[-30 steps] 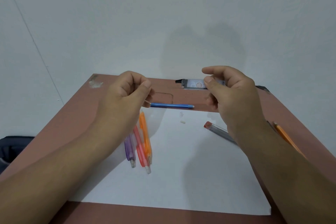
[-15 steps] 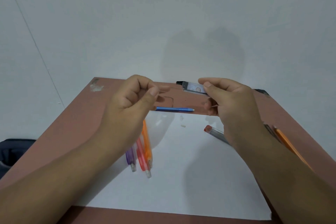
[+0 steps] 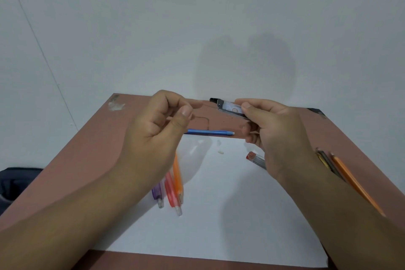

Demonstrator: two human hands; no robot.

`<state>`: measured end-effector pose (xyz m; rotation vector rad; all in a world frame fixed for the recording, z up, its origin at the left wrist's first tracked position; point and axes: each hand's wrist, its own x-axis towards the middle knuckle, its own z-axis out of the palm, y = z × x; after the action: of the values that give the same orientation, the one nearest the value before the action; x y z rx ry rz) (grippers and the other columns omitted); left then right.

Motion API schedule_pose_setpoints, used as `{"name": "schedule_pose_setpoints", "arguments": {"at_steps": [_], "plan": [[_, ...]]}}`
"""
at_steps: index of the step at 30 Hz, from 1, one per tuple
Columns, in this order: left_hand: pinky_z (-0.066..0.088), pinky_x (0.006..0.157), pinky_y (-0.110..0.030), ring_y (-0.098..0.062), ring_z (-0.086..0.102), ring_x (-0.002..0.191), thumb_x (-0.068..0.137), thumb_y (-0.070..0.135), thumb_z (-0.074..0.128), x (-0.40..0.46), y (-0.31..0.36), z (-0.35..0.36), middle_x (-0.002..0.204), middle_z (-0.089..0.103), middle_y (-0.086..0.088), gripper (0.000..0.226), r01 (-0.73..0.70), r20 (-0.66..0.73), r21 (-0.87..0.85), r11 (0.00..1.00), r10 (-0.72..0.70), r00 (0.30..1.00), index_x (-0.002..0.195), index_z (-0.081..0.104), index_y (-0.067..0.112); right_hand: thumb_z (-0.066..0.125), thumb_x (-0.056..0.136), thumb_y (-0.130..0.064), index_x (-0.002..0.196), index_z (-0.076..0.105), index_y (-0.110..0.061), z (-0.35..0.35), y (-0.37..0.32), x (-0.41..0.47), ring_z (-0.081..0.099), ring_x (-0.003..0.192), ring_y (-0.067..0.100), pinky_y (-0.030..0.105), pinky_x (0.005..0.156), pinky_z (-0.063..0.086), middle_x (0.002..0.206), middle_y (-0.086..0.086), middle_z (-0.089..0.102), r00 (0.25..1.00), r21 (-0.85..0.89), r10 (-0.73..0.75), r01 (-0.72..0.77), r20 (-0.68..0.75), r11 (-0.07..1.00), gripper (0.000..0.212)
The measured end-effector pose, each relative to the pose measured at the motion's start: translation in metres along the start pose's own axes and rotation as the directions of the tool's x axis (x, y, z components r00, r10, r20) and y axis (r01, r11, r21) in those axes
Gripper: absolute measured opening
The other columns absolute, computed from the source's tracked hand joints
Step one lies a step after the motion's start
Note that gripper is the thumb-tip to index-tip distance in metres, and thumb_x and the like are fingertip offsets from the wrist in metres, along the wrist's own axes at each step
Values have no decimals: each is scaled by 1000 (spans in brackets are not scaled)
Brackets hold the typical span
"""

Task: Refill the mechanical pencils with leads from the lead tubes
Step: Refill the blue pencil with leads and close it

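Though its label blurs, right hand (image 3: pixel 278 133) pinches lead tube (image 3: pixel 230 108).

- The left hand (image 3: pixel 157 129) covers one end of the blue pencil (image 3: pixel 210 132); whether it holds it cannot be told.
- The right hand (image 3: pixel 278 136) hides the lead case (image 3: pixel 229 108) toward 3 o'clock.
- The forearms cover the upper parts of the purple pencil (image 3: pixel 157 193) and red-capped lead tube (image 3: pixel 255 158).
- Dark object (image 3: pixel 13 182) at 9 o'clock: cut off.
- White bits (image 3: pixel 221 151): too small to identify.
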<state>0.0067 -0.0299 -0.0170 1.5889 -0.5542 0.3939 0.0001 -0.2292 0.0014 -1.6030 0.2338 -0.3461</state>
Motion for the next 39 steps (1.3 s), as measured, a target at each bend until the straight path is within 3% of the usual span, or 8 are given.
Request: {"name": "schedule_pose_setpoints", "arguments": {"at_steps": [8, 15, 19, 24, 28, 31, 34, 39], "plan": [[50, 97, -57, -21, 66, 113, 96, 30, 54, -1, -2, 2, 115, 73, 6, 13, -18, 74, 1, 1000, 18, 997, 97, 64, 22, 65, 97, -25, 93, 80, -31, 2, 2, -2, 54, 66, 21, 44, 68, 44, 91, 20, 74, 999, -19, 21, -21, 30, 1000, 17], [50, 101, -43, -11, 64, 119, 95, 36, 54, -3, -2, 3, 117, 72, 13, 9, -37, 103, 37, 999, 33, 994, 94, 63, 38, 70, 93, -33, 93, 81, -35, 4, 7, -1, 56, 68, 20, 44, 71, 42, 78, 7, 71, 997, -16, 36, -35, 61, 999, 11], [50, 100, -42, -8, 62, 120, 95, 37, 54, -1, -4, 2, 119, 71, 14, 8, -24, 91, 55, 998, 19, 996, 94, 62, 39, 73, 90, -40, 99, 80, -35, 0, 6, -2, 62, 74, 18, 41, 77, 47, 84, 0, 74, 982, -102, 44, -25, 185, 995, 13], [53, 95, -45, -13, 65, 114, 98, 26, 52, 1, -1, -2, 116, 73, 10, 9, -13, 72, 26, 1000, 11, 997, 97, 60, 22, 72, 93, -18, 102, 79, -23, 1, 0, -8, 66, 78, 9, 31, 70, 49, 93, -2, 78, 915, -171, 41, 31, 402, 985, 13], [54, 93, -50, -17, 68, 109, 99, 22, 52, 3, 0, -3, 109, 74, 5, 14, -6, 6, 9, 1000, 6, 1000, 99, 59, 10, 74, 91, -13, 97, 78, -19, 3, 4, -7, 66, 75, 14, 34, 71, 54, 88, 2, 77, 932, -170, 36, 28, 362, 985, 9], [58, 86, -42, -18, 69, 104, 99, 22, 53, 5, 0, -4, 106, 75, 4, 11, 29, -45, -24, 999, -30, 999, 97, 59, 13, 76, 89, -10, 100, 76, -12, 3, 2, -6, 68, 72, 14, 28, 69, 57, 89, 8, 78, 942, -128, 18, 27, 335, 991, 11], [60, 81, -36, -17, 70, 99, 103, 14, 52, 6, 1, -3, 104, 76, 1, 10, 68, -80, -45, 997, -71, 994, 96, 59, 12, 75, 89, -9, 95, 75, -17, 4, -1, -8, 69, 68, 11, 23, 65, 57, 83, 2, 78, 947, -142, -27, 77, 320, 987, 10], [60, 77, -33, -20, 71, 94, 104, 12, 49, 7, 5, -4, 103, 76, -1, 12, 105, -120, -51, 993, -111, 987, 98, 58, 7, 74, 91, -14, 92, 74, -25, 3, -3, -9, 66, 63, 4, 8, 47, 42, 81, -5, 77, 960, -183, -83, 135, 268, 974, 11]]}}
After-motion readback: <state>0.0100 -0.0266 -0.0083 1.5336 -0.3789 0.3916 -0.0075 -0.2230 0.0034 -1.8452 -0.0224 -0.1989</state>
